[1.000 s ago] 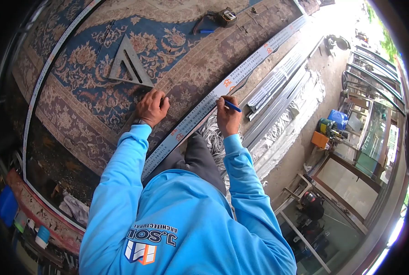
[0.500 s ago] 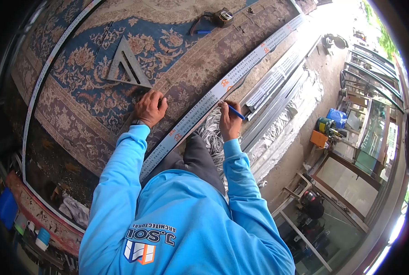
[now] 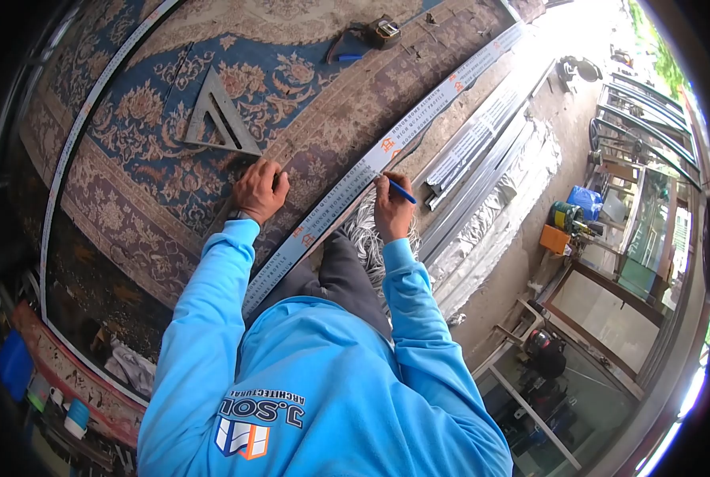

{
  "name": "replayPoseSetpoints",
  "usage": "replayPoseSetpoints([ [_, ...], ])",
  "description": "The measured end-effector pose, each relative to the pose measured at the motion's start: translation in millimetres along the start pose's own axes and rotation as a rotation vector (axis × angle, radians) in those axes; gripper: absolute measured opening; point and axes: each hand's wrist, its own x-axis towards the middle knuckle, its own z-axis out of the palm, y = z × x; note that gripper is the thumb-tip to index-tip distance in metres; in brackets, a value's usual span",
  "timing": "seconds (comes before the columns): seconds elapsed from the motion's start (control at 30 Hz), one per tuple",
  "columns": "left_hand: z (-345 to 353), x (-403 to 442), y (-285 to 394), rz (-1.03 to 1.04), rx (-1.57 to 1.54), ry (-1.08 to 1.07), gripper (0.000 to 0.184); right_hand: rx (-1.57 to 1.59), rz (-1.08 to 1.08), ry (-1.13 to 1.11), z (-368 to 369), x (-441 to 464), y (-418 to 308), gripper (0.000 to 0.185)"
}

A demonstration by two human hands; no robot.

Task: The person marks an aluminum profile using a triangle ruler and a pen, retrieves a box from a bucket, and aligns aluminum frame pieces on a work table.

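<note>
My right hand (image 3: 394, 208) is closed round a blue pen (image 3: 402, 191) at the near edge of a long aluminium profile (image 3: 347, 195). Printed film covers the profile, which runs diagonally past my lap. The pen's tip is hidden by my fingers. To the profile's left, my left hand (image 3: 260, 191) rests on the patterned carpet (image 3: 152, 203) with its fingers curled in. Whatever it may hold is out of sight. Just beyond that hand lies a metal triangle square (image 3: 219, 119), one corner close to my knuckles.
A tape measure (image 3: 384, 32) and another blue pen (image 3: 349, 57) lie farther up the carpet. On my right are bundled metal profiles (image 3: 482, 179), white sheeting (image 3: 522, 179) and a tangle of pale cord (image 3: 361, 238). Framed glass panels (image 3: 609, 302) stand beyond.
My right hand has shifted slightly left with the pen. My left hand stays almost where it was, and the whole view has moved a little.
</note>
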Motion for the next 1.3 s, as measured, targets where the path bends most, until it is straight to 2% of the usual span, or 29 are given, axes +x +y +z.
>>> replayPoseSetpoints([
  [0.43,3.3,-1.9,-2.9,-0.008,-0.004,-0.011,0.017,-0.011,-0.033,0.022,2.8,4.3,3.3,0.024],
  [0.73,-0.5,-0.3,-1.2,0.010,-0.001,-0.010,0.017,-0.139,0.005,-0.033,-0.8,-5.1,-17.5,0.026],
  [0.93,-2.2,0.4,0.3,-0.002,-0.007,-0.019,0.017,-0.102,0.006,-0.055,0.6,-10.2,-11.2,0.025],
  [1.3,-2.2,0.4,1.0,-0.022,0.014,-0.041,0.018,-0.047,-0.047,0.047,7.4,1.9,8.9,0.023],
])
